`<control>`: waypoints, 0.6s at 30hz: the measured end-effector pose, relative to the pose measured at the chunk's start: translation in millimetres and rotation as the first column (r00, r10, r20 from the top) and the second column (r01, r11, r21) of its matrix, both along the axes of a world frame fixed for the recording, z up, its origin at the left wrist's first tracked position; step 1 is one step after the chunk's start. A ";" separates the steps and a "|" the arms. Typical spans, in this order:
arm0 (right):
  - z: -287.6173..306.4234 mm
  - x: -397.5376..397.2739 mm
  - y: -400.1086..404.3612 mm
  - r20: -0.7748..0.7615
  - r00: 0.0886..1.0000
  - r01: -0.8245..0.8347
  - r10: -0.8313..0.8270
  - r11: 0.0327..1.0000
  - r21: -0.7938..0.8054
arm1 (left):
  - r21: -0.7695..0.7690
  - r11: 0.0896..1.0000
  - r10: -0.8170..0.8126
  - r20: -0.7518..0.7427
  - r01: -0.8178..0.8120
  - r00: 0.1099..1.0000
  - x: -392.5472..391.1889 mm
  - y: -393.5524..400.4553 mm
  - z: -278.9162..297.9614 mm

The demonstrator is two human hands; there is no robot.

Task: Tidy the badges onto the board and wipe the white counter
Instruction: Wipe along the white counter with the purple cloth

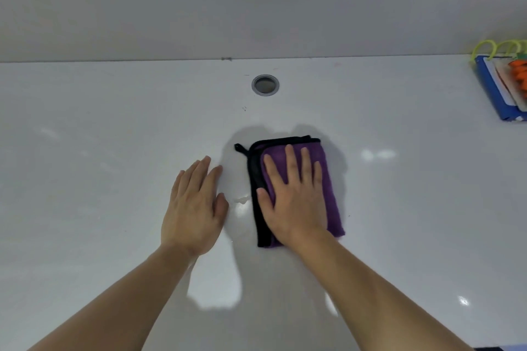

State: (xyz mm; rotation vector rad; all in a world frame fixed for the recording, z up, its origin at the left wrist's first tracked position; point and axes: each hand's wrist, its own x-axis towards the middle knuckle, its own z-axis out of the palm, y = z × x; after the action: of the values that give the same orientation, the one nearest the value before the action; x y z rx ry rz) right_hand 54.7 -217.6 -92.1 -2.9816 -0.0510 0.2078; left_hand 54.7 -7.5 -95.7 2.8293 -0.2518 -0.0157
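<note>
A folded purple cloth [329, 177] with black edging lies in the middle of the white counter [99, 128]. My right hand [293, 194] presses flat on the cloth, fingers straight and spread. Just left of the cloth, my left hand [194, 205] lies flat on the bare counter, fingers together and holding nothing. A small wet smear [241, 200] shows between the two hands. At the far right edge a blue board [493, 91] holds badges [517, 77] with orange parts and yellow-green loops, partly cut off by the frame.
A round metal-rimmed hole [265, 85] is set in the counter near the back wall [256, 3]. The counter's front edge runs along the bottom right corner.
</note>
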 end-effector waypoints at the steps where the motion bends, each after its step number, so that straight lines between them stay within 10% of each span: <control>1: 0.1 -3.0 9.6 -0.002 1.000 -0.014 0.014 1.000 0.009 | -0.002 1.000 -0.003 0.003 0.003 1.000 0.1 -0.1 -0.5; 18: -6.5 -19.8 -10.1 0.035 0.999 -0.037 0.036 0.999 0.037 | -0.075 0.997 -0.029 0.053 0.033 0.998 -3.9 5.9 0.8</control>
State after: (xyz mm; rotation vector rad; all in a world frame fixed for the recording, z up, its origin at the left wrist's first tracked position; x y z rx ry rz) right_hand 34.9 -227.7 -98.6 -2.9481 -0.1126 0.1579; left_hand 50.9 -1.7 -94.9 2.7528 -0.3013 0.0597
